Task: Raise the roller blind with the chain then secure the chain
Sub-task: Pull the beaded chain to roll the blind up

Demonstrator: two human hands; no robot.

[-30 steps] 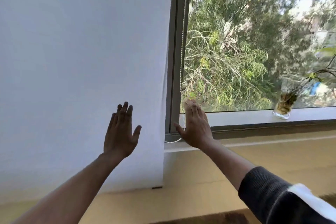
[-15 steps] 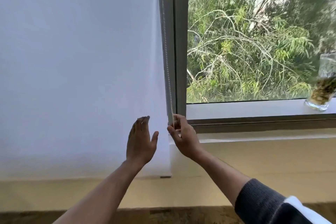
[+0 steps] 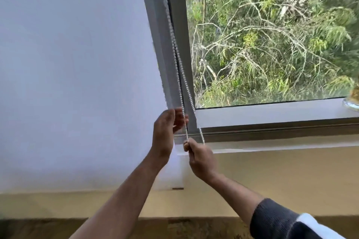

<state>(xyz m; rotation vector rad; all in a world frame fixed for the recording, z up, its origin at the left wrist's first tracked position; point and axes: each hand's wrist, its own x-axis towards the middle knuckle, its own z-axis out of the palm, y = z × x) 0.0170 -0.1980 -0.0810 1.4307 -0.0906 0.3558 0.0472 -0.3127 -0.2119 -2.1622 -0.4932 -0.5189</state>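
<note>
A white roller blind [image 3: 73,75] hangs fully down over the left window, its bottom edge below the sill. A white beaded chain [image 3: 175,60] runs down the grey window frame [image 3: 179,25] in two strands. My right hand [image 3: 200,158] is shut on the chain's lower end, just below the sill line. My left hand [image 3: 165,132] is higher, at the blind's right edge, with its fingers curled beside the left strand. Whether the left fingers pinch the chain is unclear.
The right window pane [image 3: 272,35] is uncovered and shows trees outside. A glass jar [image 3: 352,101] stands on the white sill [image 3: 272,114] at the far right. A cream wall [image 3: 281,176] runs below the sill.
My right hand closed on the chain and pulled it down a little. My left hand left the blind's face and rose to the chain. The view shifted right and nearer.
</note>
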